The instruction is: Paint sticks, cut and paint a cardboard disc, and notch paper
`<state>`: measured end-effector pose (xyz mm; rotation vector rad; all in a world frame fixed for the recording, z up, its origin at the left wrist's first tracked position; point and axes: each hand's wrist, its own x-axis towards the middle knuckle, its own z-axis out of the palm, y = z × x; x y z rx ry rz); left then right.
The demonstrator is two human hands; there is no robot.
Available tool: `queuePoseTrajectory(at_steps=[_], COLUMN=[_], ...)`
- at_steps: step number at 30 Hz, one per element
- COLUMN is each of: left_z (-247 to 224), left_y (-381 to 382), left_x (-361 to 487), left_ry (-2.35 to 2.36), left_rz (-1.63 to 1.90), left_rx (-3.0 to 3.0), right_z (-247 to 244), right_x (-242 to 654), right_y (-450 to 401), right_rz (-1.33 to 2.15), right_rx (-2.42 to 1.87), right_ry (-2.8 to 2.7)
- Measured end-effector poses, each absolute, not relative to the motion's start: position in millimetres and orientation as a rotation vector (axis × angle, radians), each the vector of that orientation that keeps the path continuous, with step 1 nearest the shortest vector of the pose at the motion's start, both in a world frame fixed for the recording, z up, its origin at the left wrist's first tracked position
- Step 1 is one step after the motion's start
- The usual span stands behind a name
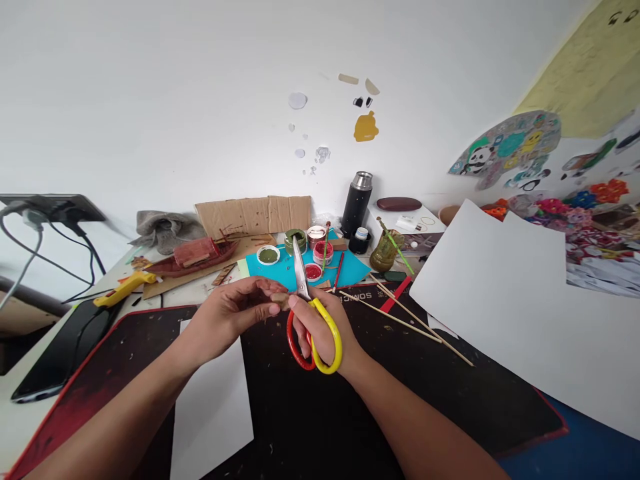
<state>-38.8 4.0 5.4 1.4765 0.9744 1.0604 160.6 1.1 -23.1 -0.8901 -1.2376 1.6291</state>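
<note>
My left hand [235,310] pinches a small brownish piece [281,299], perhaps cardboard, between thumb and fingertips; its exact kind is too small to tell. In my right hand [327,327] is a pair of scissors [301,273] with one red and one yellow handle loop, the blades closed and pointing away from me. The thumb and a finger of my right hand reach toward the brown piece, close to my left fingertips. Both hands hover over a black desk mat [310,427]. Under my left wrist lies a sheet of white paper [215,407].
Open paint jars [323,252] stand on blue paper [270,273] ahead. A red model boat [195,257] and yellow glue gun [125,288] lie left. Thin wooden sticks [400,320] and large white sheets [500,287] are right. A black thermos [357,203] stands behind.
</note>
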Motion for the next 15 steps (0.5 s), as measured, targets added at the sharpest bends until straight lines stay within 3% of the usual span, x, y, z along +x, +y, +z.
queuePoseTrajectory(at_steps=[15], left_z=[10], left_y=[1], left_x=[-26], left_ry=[1.204], left_rz=[0.97], left_rx=[1.403], right_z=[-33], right_x=[157], right_y=[0], right_rz=[1.541], right_rx=[-0.945], right_ry=[-1.274])
